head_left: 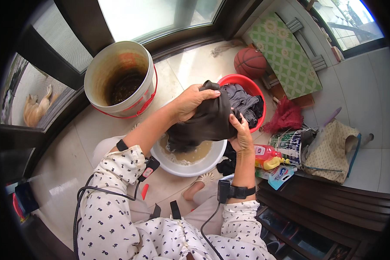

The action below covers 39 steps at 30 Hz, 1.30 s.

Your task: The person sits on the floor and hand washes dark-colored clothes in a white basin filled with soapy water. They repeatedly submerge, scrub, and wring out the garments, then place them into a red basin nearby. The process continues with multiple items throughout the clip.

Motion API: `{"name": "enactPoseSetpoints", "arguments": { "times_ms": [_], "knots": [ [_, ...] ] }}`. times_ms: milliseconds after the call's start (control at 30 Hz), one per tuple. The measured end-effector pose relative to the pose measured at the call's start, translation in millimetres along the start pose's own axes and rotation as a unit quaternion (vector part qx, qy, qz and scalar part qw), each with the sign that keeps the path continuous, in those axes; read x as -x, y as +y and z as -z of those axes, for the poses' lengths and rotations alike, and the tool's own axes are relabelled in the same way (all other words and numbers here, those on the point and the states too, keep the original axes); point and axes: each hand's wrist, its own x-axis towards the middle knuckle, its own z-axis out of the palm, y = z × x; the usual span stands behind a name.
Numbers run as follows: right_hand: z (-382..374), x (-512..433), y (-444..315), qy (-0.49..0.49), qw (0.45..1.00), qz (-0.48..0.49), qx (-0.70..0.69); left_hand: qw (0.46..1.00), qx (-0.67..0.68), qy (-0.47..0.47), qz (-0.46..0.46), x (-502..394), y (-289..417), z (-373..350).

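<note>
A dark wet cloth garment (211,120) is stretched between my two hands, its lower part hanging into a white basin (187,170) of cloudy brownish water. My left hand (190,100) grips the garment's upper left edge, thumb on top. At its right edge my right hand (240,131) has hold of the fabric between thumb and fingers. Just behind the garment, a red plastic basin (263,107) holds crumpled grey and black clothes (242,99). Another black cloth (227,164) lies on the floor to the right of the white basin.
A large whitish bucket (118,78) with dark contents stands at upper left. A basketball (249,63) and a green patterned board (284,55) are at upper right. Right of my hands lie a pink bottle (265,152), a yellow bottle (273,163), a blue-white pouch (281,177) and red netting (286,115).
</note>
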Motion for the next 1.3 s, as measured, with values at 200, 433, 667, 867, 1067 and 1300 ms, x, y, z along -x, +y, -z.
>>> {"name": "enactPoseSetpoints", "arguments": {
  "times_ms": [200,433,667,867,1067,1300],
  "knots": [
    [11,-19,8,0.063,0.970,-0.037,-0.231,0.770,-0.541,0.075,-0.331,33,-37,-75],
    [-31,-17,55,0.046,0.953,-0.064,-0.294,0.743,-0.528,0.249,-0.327,-13,-61,-59],
    [-24,-8,54,-0.109,0.726,-0.144,-0.664,0.650,-0.548,0.101,-0.517,15,-72,-84],
    [-31,-13,57,0.058,0.976,-0.039,-0.204,0.872,-0.344,0.214,-0.276,-6,-50,-59],
    [-30,-11,41,0.078,0.980,0.011,-0.181,0.704,-0.552,0.055,-0.444,14,-79,-88],
    [-25,-8,46,0.036,0.977,-0.005,-0.211,0.939,-0.278,0.123,-0.162,-25,-66,-25]
  ]
}}
